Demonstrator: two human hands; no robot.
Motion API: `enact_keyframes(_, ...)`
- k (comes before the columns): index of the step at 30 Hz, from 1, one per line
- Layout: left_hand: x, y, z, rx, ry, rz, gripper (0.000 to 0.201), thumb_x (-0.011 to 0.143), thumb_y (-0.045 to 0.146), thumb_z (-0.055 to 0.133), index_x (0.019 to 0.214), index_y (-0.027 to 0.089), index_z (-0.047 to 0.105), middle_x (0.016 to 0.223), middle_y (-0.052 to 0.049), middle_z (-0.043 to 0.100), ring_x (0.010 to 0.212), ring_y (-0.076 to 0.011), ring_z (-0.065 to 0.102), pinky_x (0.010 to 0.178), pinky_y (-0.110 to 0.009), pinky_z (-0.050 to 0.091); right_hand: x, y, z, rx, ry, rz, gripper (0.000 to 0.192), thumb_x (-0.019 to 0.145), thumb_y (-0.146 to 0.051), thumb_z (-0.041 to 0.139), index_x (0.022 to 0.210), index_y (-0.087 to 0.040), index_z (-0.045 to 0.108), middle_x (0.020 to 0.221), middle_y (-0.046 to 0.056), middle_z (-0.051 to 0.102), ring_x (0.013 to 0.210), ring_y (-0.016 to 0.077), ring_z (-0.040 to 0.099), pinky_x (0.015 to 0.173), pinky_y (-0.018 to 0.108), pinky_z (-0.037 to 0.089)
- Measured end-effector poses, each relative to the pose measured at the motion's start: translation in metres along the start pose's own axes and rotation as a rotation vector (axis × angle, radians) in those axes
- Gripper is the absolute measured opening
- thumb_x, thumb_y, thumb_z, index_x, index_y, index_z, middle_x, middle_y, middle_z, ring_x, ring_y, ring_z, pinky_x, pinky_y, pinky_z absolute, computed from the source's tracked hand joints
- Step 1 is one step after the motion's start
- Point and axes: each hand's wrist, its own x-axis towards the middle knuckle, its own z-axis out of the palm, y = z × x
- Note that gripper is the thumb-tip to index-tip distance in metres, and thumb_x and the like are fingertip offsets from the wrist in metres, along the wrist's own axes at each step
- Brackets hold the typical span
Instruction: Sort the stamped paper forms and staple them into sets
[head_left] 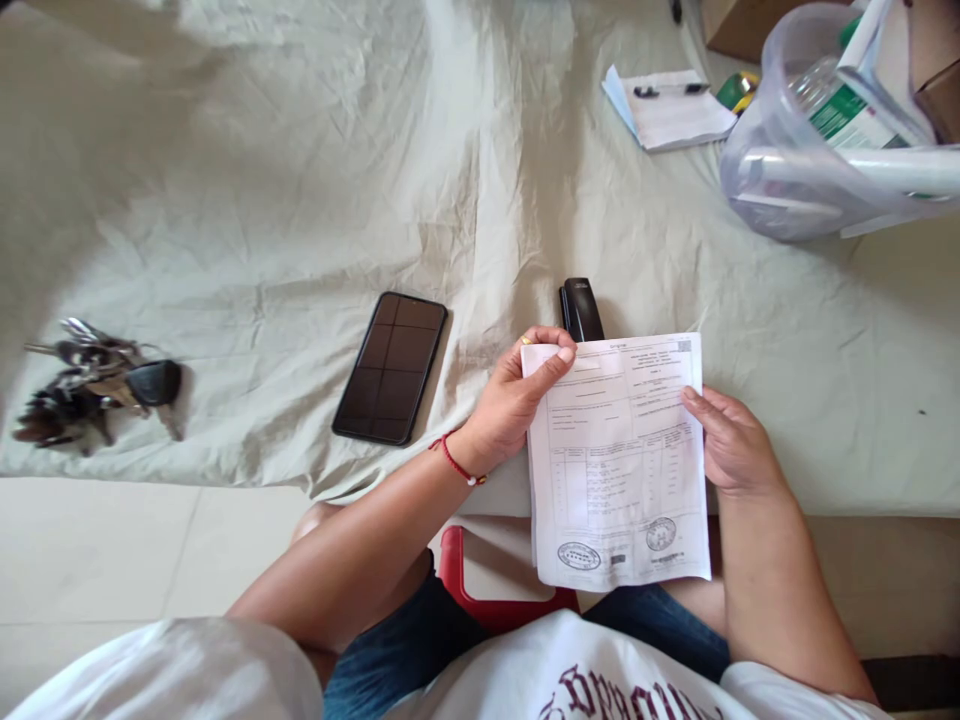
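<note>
Papers (619, 460) hung between both hands, bottom edge over the lap and red stool (453, 565), top over the cloth-covered surface (300, 210). Left hand (517, 395) pinched the upper left edge, right hand (739, 440) the right edge, both thumbs in front. Grip looked light, edges only, nothing under the bottom. Main risk: a back sheet's edge stuck out at the left, so the stack looked uneven; one eased thumb could have let sheets fan or drop floorward. Couldn't tell if they were fastened. Uneven pull could have creased or torn them.

Stapler (580, 308) sat just past the top edge, partly hidden by paper; blind knuckles could have knocked it. Phone (390, 368) lay near the left forearm, so a wide elbow swing was the hazard there. Keys (105, 390), well off to the left, sat near the front edge; a tug on the wrinkled cloth could have dragged them off. Farther out, a pen (671, 90) rested loose on a notepad (679, 125), beside a plastic bin (776, 205); a bump could have rolled it.
</note>
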Motion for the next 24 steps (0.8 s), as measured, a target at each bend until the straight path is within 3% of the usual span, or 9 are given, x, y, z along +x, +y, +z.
enact_keyframes(3,-0.0010,0.0004,0.0003,0.020,0.004,0.013,0.043,0.093,0.061,0.094,0.103,0.025,0.072,0.093,0.000,0.067,0.079,-0.0161,0.062,0.075,-0.030,0.054,-0.0003,0.0003,-0.0002,-0.014,-0.034,-0.013,0.042,0.092,-0.062,0.093,0.115,-0.027,0.088,0.126,0.011,0.090,0.138,0.0425,0.080,0.117,0.061,0.068)
enact_keyframes(7,-0.0031,0.0035,-0.0010,0.012,-0.101,0.004,0.045,0.095,0.061,0.093,0.119,0.026,0.077,0.104,-0.004,0.077,0.090,-0.0211,0.071,0.082,-0.034,0.059,-0.0003,0.0001,-0.0020,-0.031,-0.063,-0.011,0.043,0.094,-0.061,0.092,0.119,-0.027,0.087,0.128,0.010,0.090,0.137,0.0414,0.081,0.117,0.063,0.067)
enact_keyframes(10,-0.0034,0.0052,-0.0016,0.023,-0.145,0.022,0.043,0.095,0.060,0.094,0.115,0.026,0.076,0.102,-0.002,0.074,0.087,-0.0188,0.068,0.080,-0.032,0.057,-0.0010,-0.0009,-0.0021,-0.028,-0.068,0.002,0.042,0.095,-0.060,0.092,0.120,-0.027,0.088,0.128,0.010,0.090,0.136,0.0408,0.081,0.117,0.062,0.068)
enact_keyframes(14,-0.0002,0.0037,-0.0011,0.114,-0.055,0.097,0.042,0.097,0.061,0.092,0.101,0.024,0.074,0.095,0.000,0.063,0.080,-0.0140,0.056,0.075,-0.027,0.048,-0.0022,-0.0020,-0.0001,-0.014,-0.066,-0.011,0.043,0.092,-0.061,0.094,0.119,-0.027,0.088,0.127,0.011,0.090,0.136,0.0414,0.081,0.116,0.063,0.068)
enact_keyframes(18,0.0021,0.0036,-0.0007,0.148,-0.019,0.072,0.045,0.102,0.068,0.082,0.101,0.023,0.073,0.099,-0.002,0.065,0.085,-0.0166,0.058,0.077,-0.029,0.050,-0.0016,-0.0005,0.0011,-0.033,-0.050,-0.031,0.045,0.092,-0.063,0.094,0.118,-0.027,0.088,0.127,0.011,0.090,0.134,0.0411,0.082,0.115,0.063,0.068)
enact_keyframes(24,0.0006,0.0019,-0.0026,0.147,0.069,-0.027,0.040,0.105,0.058,0.078,0.129,0.028,0.068,0.097,-0.001,0.067,0.085,-0.0197,0.062,0.075,-0.030,0.051,0.0011,0.0034,-0.0043,-0.057,0.003,-0.063,0.045,0.093,-0.063,0.093,0.120,-0.028,0.088,0.124,0.009,0.090,0.124,0.0394,0.086,0.110,0.059,0.071)
